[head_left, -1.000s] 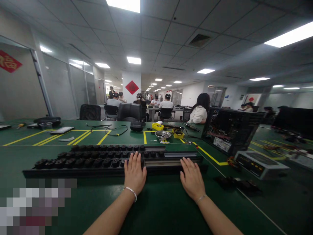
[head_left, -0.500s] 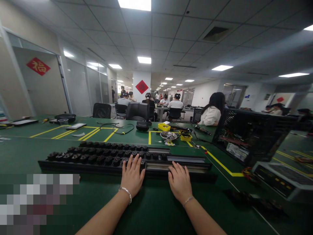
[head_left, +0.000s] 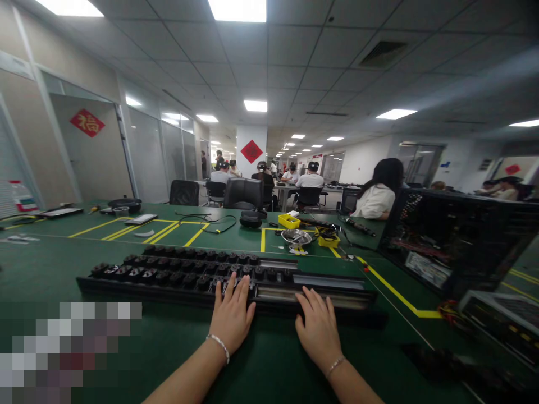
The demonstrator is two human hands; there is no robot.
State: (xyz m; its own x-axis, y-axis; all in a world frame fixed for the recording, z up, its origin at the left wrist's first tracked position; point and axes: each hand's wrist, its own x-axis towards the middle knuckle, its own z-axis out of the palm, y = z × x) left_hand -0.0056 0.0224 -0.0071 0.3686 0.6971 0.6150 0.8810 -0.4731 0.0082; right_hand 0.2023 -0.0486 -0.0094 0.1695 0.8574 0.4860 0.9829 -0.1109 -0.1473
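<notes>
A long black rack (head_left: 126,290) lies across the green table, with rows of small black parts (head_left: 177,279) filling its left and middle. Bare metal-coloured channels show toward its right end. My left hand (head_left: 233,320) lies palm down at the middle of the rack, its fingers spread over the last black parts of the front row. Farther right, my right hand (head_left: 319,331) rests with stretched fingertips at the front edge, by the bare channel. Neither hand shows anything held; what lies under the palms is hidden.
An open computer case (head_left: 463,241) stands at the right, with a power supply (head_left: 501,320) before it. Behind the rack are a metal bowl (head_left: 296,238), a yellow bin (head_left: 289,221) and a black cable (head_left: 229,224). A person in white (head_left: 379,193) sits beyond.
The view has shifted slightly, so the scene sits a little farther right in the picture. Both hands stay at the rack with nearly the same pose.
</notes>
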